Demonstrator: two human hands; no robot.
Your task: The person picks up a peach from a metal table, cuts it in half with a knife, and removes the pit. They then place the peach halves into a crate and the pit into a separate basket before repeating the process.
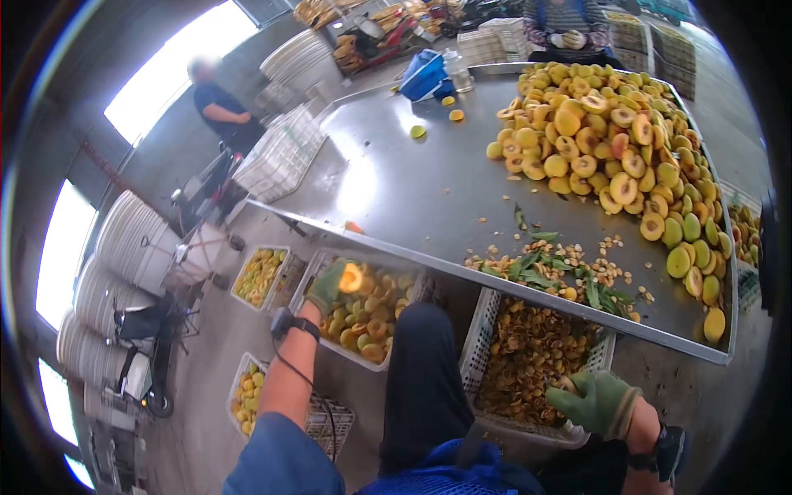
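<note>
Left hand: the left hand (328,285) wears a green knitted glove. The forearm is bare below a blue sleeve, with a black wrist band (290,323) and a thin cable trailing from it.
Left fingers: closed around a peach half (355,279), whose cut face is yellow-orange and motion-blurred.
Peach half, place: in the air just above the crate of peach halves (351,353), below the worktop's front edge.
Crate of peach halves: rectangular, with white plastic lattice walls, filled with rounded yellow halves. It stands on the concrete floor.
Right hand: the right hand (598,403) wears the same ribbed green glove and sits at the near rim of the crate of pits (483,330).
Right fingers: curled in narrow. Something pale shows at the fingertips, but I cannot tell whether it is gripped.
Crate of pits: white lattice like the other, heaped with brown, wrinkled pits.
Worktop: the worktop (396,190) is flat sheet steel with a raised lip, dull grey with patches of glare.
Pile of peaches: the pile of peaches (610,148) covers the right of the worktop. Some are whole, round and yellow-green; others are halves with a reddish hollow.
Scraps: narrow green leaves and loose tan pits (553,268) lie near the front edge.
Further crates: two lattice crates (260,276) hold yellow halves on the floor at the left.
Tubs: stacked white round tubs (136,239) stand by the wall.
People: a person in a dark top (219,107) stands far left, and another person (569,33) with gloved hands is at the far end.
</note>
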